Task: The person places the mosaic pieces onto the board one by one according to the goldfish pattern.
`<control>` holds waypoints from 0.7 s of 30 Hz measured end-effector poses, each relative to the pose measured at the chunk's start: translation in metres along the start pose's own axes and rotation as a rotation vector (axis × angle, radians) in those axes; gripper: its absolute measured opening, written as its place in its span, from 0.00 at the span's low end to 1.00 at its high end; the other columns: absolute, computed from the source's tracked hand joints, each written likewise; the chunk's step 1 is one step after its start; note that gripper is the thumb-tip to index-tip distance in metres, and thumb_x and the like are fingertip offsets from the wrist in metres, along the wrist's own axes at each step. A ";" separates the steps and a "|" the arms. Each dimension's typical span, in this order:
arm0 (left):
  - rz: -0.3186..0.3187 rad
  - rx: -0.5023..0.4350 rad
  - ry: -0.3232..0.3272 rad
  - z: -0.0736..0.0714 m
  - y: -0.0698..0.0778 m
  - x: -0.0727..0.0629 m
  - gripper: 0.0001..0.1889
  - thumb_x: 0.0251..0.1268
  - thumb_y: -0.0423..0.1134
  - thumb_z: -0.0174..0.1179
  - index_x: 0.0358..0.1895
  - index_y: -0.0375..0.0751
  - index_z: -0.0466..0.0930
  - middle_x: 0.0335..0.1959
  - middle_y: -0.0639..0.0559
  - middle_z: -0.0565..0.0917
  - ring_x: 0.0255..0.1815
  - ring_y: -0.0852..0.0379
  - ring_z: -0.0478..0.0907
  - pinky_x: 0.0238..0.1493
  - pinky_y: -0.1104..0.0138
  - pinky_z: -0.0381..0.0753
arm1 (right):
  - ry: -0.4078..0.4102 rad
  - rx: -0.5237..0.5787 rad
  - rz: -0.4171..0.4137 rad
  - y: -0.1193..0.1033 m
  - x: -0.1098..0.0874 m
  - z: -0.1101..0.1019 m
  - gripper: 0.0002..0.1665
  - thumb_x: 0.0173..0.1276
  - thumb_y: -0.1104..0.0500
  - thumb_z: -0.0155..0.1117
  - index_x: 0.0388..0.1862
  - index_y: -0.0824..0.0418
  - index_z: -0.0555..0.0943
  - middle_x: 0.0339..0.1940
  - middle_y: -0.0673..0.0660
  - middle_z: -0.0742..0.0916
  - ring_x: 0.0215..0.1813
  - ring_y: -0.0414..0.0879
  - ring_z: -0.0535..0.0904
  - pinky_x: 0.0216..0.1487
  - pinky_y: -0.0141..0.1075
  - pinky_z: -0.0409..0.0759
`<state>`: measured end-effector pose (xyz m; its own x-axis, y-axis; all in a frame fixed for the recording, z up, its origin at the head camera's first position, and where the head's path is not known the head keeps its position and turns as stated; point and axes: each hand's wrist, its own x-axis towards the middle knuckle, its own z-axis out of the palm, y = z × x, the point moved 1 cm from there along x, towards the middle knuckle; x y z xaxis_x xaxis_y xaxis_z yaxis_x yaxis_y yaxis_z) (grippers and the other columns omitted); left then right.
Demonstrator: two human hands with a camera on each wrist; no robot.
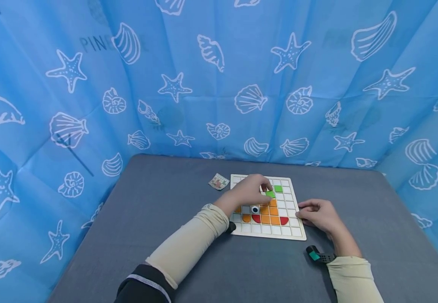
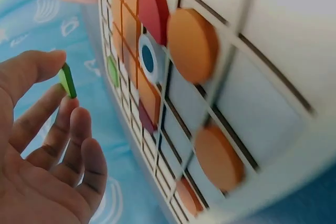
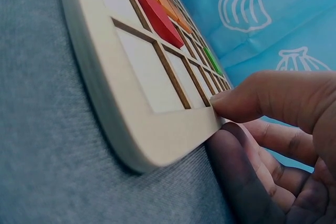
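My left hand (image 1: 248, 191) pinches a small green tile (image 2: 68, 81) between thumb and fingers, above the far part of a white grid board (image 1: 298, 232). In the left wrist view that tile is apart from the board. Another green tile (image 1: 278, 188) lies in a cell near the far side. Orange tiles (image 1: 265, 219), red curved pieces (image 1: 284, 220) and an eye piece (image 1: 255, 209) fill cells below it. At the board's right edge, my right hand (image 1: 319, 214) grips the rim, thumb (image 3: 231, 103) on top and fingers at the side. My left forearm hides the board's left part.
A small patterned card (image 1: 219, 182) lies just left of the board's far corner. Everything rests on a grey cloth-covered table (image 1: 166, 202). Behind it hangs a blue curtain (image 1: 204, 105) with white shells and starfish. A dark band (image 1: 319, 256) sits on the right wrist.
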<state>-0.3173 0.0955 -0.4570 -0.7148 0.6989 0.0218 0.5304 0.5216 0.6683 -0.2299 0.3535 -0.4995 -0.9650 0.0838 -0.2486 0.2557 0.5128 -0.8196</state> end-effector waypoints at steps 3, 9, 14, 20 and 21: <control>-0.004 0.035 -0.006 0.005 0.005 0.013 0.15 0.71 0.42 0.69 0.57 0.44 0.89 0.49 0.52 0.86 0.50 0.59 0.81 0.49 0.72 0.79 | 0.000 0.000 -0.003 0.001 0.001 0.000 0.28 0.69 0.61 0.74 0.63 0.75 0.80 0.37 0.55 0.91 0.37 0.39 0.87 0.39 0.35 0.90; -0.044 0.089 -0.018 0.018 0.008 0.032 0.16 0.71 0.42 0.69 0.59 0.45 0.89 0.53 0.53 0.86 0.50 0.62 0.80 0.51 0.72 0.80 | -0.003 0.006 0.004 0.001 0.000 -0.002 0.28 0.70 0.61 0.74 0.63 0.75 0.80 0.36 0.53 0.90 0.38 0.40 0.87 0.40 0.35 0.90; -0.096 0.077 -0.029 0.027 0.010 0.039 0.16 0.69 0.41 0.71 0.58 0.44 0.89 0.50 0.54 0.86 0.44 0.63 0.78 0.47 0.73 0.78 | -0.007 0.017 0.011 0.000 -0.003 -0.001 0.28 0.70 0.61 0.75 0.63 0.76 0.80 0.36 0.55 0.90 0.37 0.40 0.87 0.39 0.36 0.90; -0.128 0.116 -0.027 0.032 0.014 0.045 0.16 0.69 0.40 0.69 0.57 0.44 0.89 0.49 0.54 0.88 0.42 0.63 0.77 0.46 0.73 0.78 | -0.007 0.018 0.016 0.002 -0.001 -0.002 0.29 0.70 0.60 0.75 0.64 0.75 0.80 0.37 0.53 0.91 0.37 0.39 0.87 0.39 0.35 0.89; -0.133 0.129 -0.025 0.032 0.015 0.046 0.16 0.69 0.39 0.69 0.57 0.44 0.89 0.50 0.55 0.88 0.43 0.63 0.77 0.47 0.72 0.79 | -0.009 0.018 0.014 0.002 -0.001 -0.002 0.29 0.70 0.60 0.75 0.64 0.75 0.80 0.37 0.53 0.91 0.37 0.38 0.87 0.39 0.35 0.89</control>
<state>-0.3277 0.1509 -0.4702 -0.7721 0.6305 -0.0801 0.4868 0.6677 0.5632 -0.2291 0.3562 -0.4995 -0.9608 0.0833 -0.2646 0.2702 0.4959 -0.8253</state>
